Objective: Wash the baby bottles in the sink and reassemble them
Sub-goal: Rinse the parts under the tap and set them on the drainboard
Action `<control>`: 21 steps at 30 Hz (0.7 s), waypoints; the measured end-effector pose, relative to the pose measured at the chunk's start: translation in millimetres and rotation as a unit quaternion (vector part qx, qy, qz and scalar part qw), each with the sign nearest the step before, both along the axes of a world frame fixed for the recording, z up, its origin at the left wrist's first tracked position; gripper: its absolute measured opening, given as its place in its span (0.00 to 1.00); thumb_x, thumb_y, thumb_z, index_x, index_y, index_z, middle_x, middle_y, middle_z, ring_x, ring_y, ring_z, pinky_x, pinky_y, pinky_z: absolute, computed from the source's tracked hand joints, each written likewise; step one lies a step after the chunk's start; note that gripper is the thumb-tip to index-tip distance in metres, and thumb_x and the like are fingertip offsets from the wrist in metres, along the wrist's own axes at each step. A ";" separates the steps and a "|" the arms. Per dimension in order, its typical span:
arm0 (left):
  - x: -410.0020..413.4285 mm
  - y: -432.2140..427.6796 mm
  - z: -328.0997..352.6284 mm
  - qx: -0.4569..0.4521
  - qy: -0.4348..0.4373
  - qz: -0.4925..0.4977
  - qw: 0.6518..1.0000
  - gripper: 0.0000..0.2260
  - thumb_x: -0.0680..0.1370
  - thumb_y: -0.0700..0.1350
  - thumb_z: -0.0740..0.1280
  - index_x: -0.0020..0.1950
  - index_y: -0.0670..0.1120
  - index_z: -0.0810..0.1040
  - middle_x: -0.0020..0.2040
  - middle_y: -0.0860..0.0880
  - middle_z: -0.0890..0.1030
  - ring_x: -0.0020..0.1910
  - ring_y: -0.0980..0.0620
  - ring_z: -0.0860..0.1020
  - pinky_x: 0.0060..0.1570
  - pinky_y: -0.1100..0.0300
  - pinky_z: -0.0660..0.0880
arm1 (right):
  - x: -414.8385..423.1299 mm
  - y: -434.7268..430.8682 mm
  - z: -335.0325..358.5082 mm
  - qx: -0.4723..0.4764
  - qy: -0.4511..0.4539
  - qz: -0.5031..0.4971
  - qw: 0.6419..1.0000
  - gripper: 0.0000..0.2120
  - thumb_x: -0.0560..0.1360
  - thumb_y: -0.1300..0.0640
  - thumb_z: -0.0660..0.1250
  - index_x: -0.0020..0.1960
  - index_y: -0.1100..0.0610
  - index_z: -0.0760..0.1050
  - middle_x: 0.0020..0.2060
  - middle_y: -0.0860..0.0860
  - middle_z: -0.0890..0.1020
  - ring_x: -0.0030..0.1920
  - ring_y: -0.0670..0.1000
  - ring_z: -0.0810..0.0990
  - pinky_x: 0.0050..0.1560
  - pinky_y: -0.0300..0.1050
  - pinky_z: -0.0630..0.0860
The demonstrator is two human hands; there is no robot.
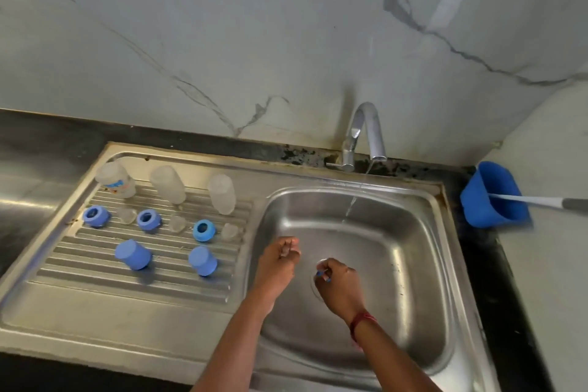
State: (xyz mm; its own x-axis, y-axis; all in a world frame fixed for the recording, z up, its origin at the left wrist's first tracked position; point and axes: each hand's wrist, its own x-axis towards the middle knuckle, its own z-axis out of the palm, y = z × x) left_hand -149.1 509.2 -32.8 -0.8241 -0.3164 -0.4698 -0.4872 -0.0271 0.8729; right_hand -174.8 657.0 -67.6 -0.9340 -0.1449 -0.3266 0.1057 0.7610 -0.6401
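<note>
Three clear bottles stand upside down at the back of the drainboard. In front of them lie three blue rings, each with a clear nipple beside it. Two blue caps sit nearer me. Both hands are over the sink basin. My left hand has its fingers curled, and I make out nothing in it. My right hand grips a small blue part, mostly hidden by the fingers.
The tap runs, and a thin stream falls into the back of the basin, away from both hands. A blue cup with a long white-handled brush stands on the dark counter at the right. A marble wall rises behind.
</note>
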 end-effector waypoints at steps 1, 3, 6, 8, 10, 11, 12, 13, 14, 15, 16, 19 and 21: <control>-1.8 5.4 -4.6 0.008 -0.013 0.001 1.000 0.08 0.78 0.42 0.66 0.51 0.54 0.81 0.48 0.53 0.82 0.48 0.52 0.80 0.50 0.54 0.76 | -2.4 8.4 -7.7 0.015 -0.009 0.007 1.000 0.09 0.72 0.60 0.66 0.50 0.54 0.82 0.44 0.50 0.84 0.45 0.52 0.81 0.42 0.38 0.72; -7.1 17.2 -14.2 0.027 -0.041 0.011 0.999 0.07 0.79 0.42 0.66 0.52 0.53 0.81 0.47 0.52 0.81 0.47 0.53 0.78 0.47 0.54 0.75 | -8.5 24.9 -23.6 0.048 -0.030 0.021 0.998 0.11 0.72 0.61 0.67 0.52 0.54 0.82 0.49 0.51 0.85 0.48 0.53 0.82 0.46 0.40 0.76; -14.9 29.6 -24.3 0.044 -0.074 0.027 0.996 0.06 0.79 0.41 0.65 0.51 0.51 0.80 0.48 0.51 0.80 0.46 0.53 0.77 0.43 0.56 0.73 | -19.2 39.7 -41.4 0.069 -0.049 0.031 0.996 0.14 0.72 0.60 0.69 0.58 0.53 0.81 0.54 0.51 0.84 0.51 0.52 0.82 0.54 0.43 0.78; -20.3 35.3 -35.9 0.047 -0.092 0.030 0.994 0.07 0.79 0.40 0.64 0.51 0.51 0.79 0.50 0.51 0.80 0.47 0.53 0.76 0.44 0.57 0.73 | -29.1 44.4 -51.9 0.087 -0.045 0.051 0.994 0.16 0.73 0.59 0.69 0.60 0.53 0.80 0.56 0.50 0.82 0.53 0.52 0.81 0.54 0.42 0.77; -25.7 38.2 -47.5 0.049 -0.113 0.029 0.992 0.07 0.80 0.40 0.62 0.48 0.50 0.78 0.48 0.50 0.79 0.46 0.52 0.75 0.44 0.55 0.72 | -40.0 44.8 -64.3 0.113 -0.037 0.081 0.990 0.16 0.74 0.58 0.68 0.62 0.52 0.78 0.57 0.51 0.80 0.54 0.52 0.80 0.53 0.42 0.76; -27.9 38.7 -53.7 0.046 -0.121 0.027 0.991 0.07 0.79 0.40 0.61 0.46 0.50 0.76 0.47 0.49 0.77 0.45 0.51 0.73 0.44 0.55 0.71 | -44.2 43.7 -69.3 0.123 -0.036 0.091 0.988 0.17 0.74 0.58 0.68 0.63 0.52 0.77 0.58 0.51 0.79 0.54 0.52 0.80 0.53 0.42 0.75; -28.9 38.6 -58.9 0.043 -0.128 0.027 0.991 0.07 0.80 0.39 0.61 0.45 0.50 0.75 0.46 0.48 0.76 0.44 0.51 0.72 0.44 0.55 0.70 | -47.6 42.3 -73.6 0.127 -0.035 0.100 0.986 0.19 0.74 0.58 0.68 0.65 0.52 0.76 0.59 0.51 0.78 0.56 0.53 0.79 0.54 0.43 0.75; -30.7 37.7 -65.0 0.041 -0.135 0.030 0.989 0.07 0.80 0.39 0.61 0.45 0.50 0.74 0.45 0.48 0.76 0.43 0.51 0.72 0.43 0.55 0.70 | -50.9 40.0 -80.4 0.132 -0.035 0.111 0.984 0.20 0.74 0.57 0.68 0.66 0.52 0.75 0.61 0.51 0.77 0.58 0.53 0.78 0.56 0.43 0.75; -32.4 36.8 -68.4 0.042 -0.143 0.033 0.988 0.07 0.80 0.40 0.61 0.45 0.49 0.76 0.45 0.49 0.77 0.43 0.52 0.74 0.43 0.56 0.71 | -54.0 38.2 -85.5 0.139 -0.034 0.125 0.982 0.21 0.74 0.57 0.68 0.68 0.52 0.74 0.62 0.51 0.77 0.59 0.53 0.76 0.57 0.44 0.74; -34.1 34.4 -72.7 0.045 -0.152 0.035 0.987 0.07 0.81 0.41 0.62 0.47 0.50 0.77 0.46 0.49 0.78 0.44 0.52 0.75 0.43 0.56 0.72 | -56.2 35.2 -91.8 0.146 -0.035 0.138 0.979 0.22 0.74 0.57 0.69 0.68 0.52 0.73 0.63 0.51 0.76 0.60 0.53 0.75 0.58 0.44 0.74; -35.1 32.0 -76.3 0.049 -0.156 0.035 0.986 0.07 0.81 0.41 0.62 0.49 0.51 0.78 0.47 0.50 0.79 0.44 0.53 0.76 0.44 0.57 0.73 | -57.5 32.8 -96.5 0.155 -0.035 0.151 0.976 0.22 0.74 0.57 0.69 0.68 0.51 0.73 0.63 0.50 0.76 0.61 0.53 0.74 0.58 0.44 0.74; -38.1 24.5 -87.7 0.045 -0.167 0.029 0.984 0.07 0.80 0.42 0.64 0.51 0.53 0.79 0.51 0.52 0.80 0.51 0.54 0.78 0.56 0.55 0.76 | -57.5 26.1 -109.9 0.189 -0.035 0.186 0.964 0.21 0.74 0.57 0.69 0.67 0.51 0.74 0.63 0.50 0.76 0.62 0.53 0.73 0.58 0.44 0.74; -40.8 19.1 -92.6 0.041 -0.175 0.032 0.983 0.07 0.80 0.42 0.64 0.52 0.54 0.79 0.53 0.53 0.80 0.55 0.53 0.78 0.62 0.51 0.75 | -55.9 22.8 -117.7 0.219 -0.029 0.204 0.954 0.22 0.74 0.57 0.70 0.67 0.52 0.72 0.65 0.51 0.75 0.63 0.54 0.71 0.59 0.46 0.74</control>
State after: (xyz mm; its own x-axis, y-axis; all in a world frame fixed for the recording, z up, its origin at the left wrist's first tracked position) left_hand -189.9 528.3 -125.4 -0.5872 -0.3118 -0.7470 -0.7525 -0.1297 0.6457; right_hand -230.8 679.8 -185.2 -0.8077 -0.3303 -0.4884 -0.2303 0.9393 -0.2543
